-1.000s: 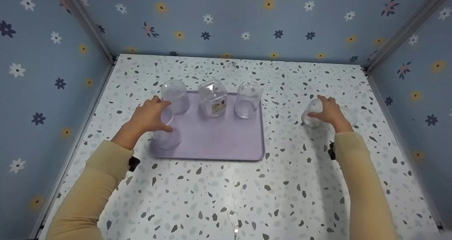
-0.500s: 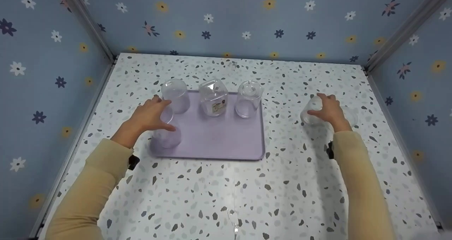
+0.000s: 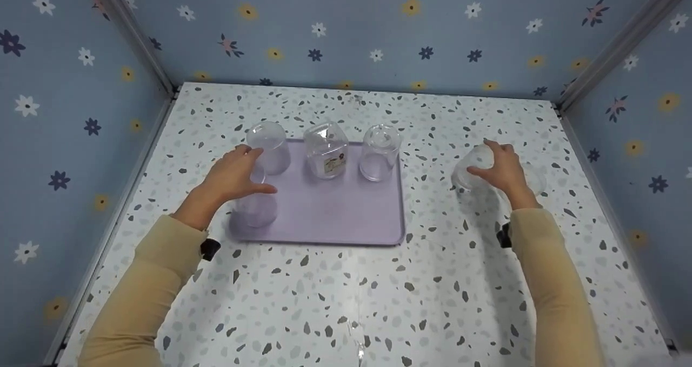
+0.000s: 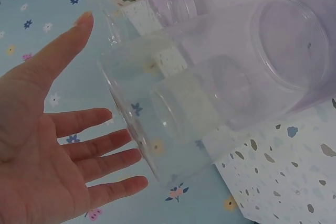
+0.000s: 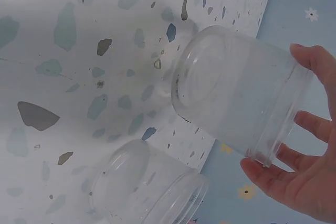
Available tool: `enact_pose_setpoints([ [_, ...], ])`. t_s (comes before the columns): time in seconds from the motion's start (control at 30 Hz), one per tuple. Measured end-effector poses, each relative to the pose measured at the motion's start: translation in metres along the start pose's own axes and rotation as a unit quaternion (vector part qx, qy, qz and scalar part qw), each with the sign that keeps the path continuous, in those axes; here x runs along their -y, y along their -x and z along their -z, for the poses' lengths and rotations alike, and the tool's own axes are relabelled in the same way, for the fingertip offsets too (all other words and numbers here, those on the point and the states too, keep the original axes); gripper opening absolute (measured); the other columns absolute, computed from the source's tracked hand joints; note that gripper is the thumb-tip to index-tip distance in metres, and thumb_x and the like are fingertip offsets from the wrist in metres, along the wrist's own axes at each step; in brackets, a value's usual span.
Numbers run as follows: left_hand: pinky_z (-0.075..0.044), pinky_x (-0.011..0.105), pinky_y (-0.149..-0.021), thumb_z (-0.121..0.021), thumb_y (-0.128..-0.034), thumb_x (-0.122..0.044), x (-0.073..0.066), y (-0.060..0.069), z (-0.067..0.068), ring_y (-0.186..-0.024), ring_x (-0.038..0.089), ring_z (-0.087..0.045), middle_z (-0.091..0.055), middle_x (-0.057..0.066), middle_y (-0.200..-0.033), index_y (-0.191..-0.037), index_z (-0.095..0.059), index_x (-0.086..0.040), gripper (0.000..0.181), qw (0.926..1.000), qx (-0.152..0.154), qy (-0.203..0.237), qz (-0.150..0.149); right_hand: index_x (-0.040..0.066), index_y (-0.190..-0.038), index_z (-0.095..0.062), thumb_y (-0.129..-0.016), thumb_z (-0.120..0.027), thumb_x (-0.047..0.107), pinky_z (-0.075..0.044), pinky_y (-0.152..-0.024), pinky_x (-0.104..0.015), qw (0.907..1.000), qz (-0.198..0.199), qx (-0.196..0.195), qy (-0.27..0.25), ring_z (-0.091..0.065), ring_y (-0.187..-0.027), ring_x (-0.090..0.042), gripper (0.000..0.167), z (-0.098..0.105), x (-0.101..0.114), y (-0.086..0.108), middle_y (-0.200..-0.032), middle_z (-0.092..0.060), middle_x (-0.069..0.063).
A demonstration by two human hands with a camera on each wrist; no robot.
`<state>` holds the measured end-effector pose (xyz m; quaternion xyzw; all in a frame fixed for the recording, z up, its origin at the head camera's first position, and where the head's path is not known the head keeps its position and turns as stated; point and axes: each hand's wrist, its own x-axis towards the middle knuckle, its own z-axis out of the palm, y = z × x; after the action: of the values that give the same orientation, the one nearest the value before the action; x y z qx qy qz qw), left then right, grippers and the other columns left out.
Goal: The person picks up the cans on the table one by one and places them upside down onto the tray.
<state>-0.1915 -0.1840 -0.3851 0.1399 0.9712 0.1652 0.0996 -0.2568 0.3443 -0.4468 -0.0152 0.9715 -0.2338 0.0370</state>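
So, clock centred on the tray, head view: left hand (image 3: 231, 176) at 9, thumb and fingers spread, just beside the upper end of the tall clear cup (image 3: 257, 211), which stands at 8 on the lilac tray (image 3: 335, 215); can't tell if fingertips touch. Right hand (image 3: 504, 169) is well off the tray at 3, thumb and fingers pinching the upper end of a clear jar (image 5: 233, 87) over the speckled table (image 3: 378, 302); can't tell if its base makes contact. Second clear jar (image 5: 149, 184) is near it, at 4 from the held one. Tray's far side: round cup (image 3: 267, 140) at 10, labelled squarish container (image 3: 327, 153) at 12, another jar (image 3: 380, 152) at 1.
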Motion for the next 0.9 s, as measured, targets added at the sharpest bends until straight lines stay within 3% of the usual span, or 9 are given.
enact_pose_setpoints([
  [0.2, -0.034, 0.053, -0.087, -0.069, -0.0756, -0.033, -0.01, -0.002, -0.003, -0.106, 0.041, -0.042, -0.039, 0.029, -0.122, -0.13, -0.035, 0.008, 0.076, 0.9989, -0.047, 0.007, -0.006, 0.002, -0.137, -0.028, -0.077, -0.066, 0.039, -0.028, -0.09, -0.058, 0.9993, 0.018, -0.024, -0.024, -0.032, -0.113, -0.047, 0.08, -0.002, 0.003, 0.006, -0.127, -0.028, -0.032],
  [0.4, -0.038, 0.05, -0.086, -0.067, -0.0782, -0.03, -0.02, -0.004, -0.009, -0.108, 0.038, -0.043, -0.038, 0.027, -0.124, -0.129, -0.036, 0.008, 0.07, 0.9956, -0.081, 0.045, -0.015, 0.004, -0.136, -0.032, -0.075, -0.068, 0.039, -0.027, -0.091, -0.057, 0.997, 0.042, -0.047, -0.045, -0.034, -0.114, -0.045, 0.079, -0.005, 0.005, 0.013, -0.127, -0.031, -0.03],
  [0.6, -0.039, 0.047, -0.088, -0.067, -0.0787, -0.029, -0.029, -0.003, -0.014, -0.11, 0.035, -0.043, -0.039, 0.023, -0.125, -0.128, -0.039, 0.007, 0.067, 0.9904, -0.108, 0.077, -0.039, 0.008, -0.136, -0.035, -0.073, -0.068, 0.043, -0.036, -0.083, -0.054, 0.9937, 0.05, -0.069, -0.074, -0.043, -0.104, -0.043, 0.079, -0.008, 0.009, 0.02, -0.124, -0.037, -0.026],
  [0.77, -0.037, 0.044, -0.091, -0.067, -0.0791, -0.026, -0.036, -0.003, -0.019, -0.111, 0.033, -0.043, -0.043, 0.022, -0.123, -0.126, -0.042, 0.008, 0.062, 0.9846, -0.133, 0.1, -0.054, 0.011, -0.134, -0.039, -0.072, -0.068, 0.046, -0.04, -0.079, -0.054, 0.99, 0.065, -0.093, -0.084, -0.048, -0.098, -0.041, 0.077, -0.012, 0.016, 0.027, -0.118, -0.043, -0.023],
  [0.9, -0.035, 0.042, -0.093, -0.067, -0.0792, -0.023, -0.041, -0.005, -0.024, -0.111, 0.032, -0.044, -0.047, 0.021, -0.12, -0.123, -0.046, 0.007, 0.057, 0.9759, -0.167, 0.126, -0.063, 0.01, -0.133, -0.041, -0.072, -0.069, 0.044, -0.041, -0.077, -0.052, 0.9855, 0.082, -0.107, -0.103, -0.05, -0.094, -0.04, 0.074, -0.017, 0.022, 0.033, -0.116, -0.046, -0.022],
])
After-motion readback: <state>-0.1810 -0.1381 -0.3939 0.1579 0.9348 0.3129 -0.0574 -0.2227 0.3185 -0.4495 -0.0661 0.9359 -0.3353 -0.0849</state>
